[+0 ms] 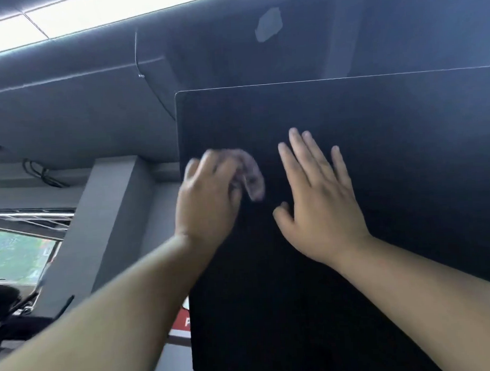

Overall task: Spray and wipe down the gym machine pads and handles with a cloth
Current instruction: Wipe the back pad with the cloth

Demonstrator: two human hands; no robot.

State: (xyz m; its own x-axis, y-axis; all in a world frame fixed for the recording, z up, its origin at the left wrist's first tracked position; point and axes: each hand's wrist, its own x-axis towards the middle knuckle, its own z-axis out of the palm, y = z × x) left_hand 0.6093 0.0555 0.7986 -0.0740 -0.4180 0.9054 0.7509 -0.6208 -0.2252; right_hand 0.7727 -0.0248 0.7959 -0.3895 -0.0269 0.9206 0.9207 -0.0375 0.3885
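While left hand (pixel 208 197) clutches cloth (pixel 250 176) at panel (pixel 347 112) left edge | right hand (pixel 319 207) flat (fingers (pixel 298 147) straight) | room rightward

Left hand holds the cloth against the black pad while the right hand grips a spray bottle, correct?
Not quite. The head view shows the right hand holding nothing: it lies flat, fingers straight, on the black pad. The left hand does hold the cloth against it.
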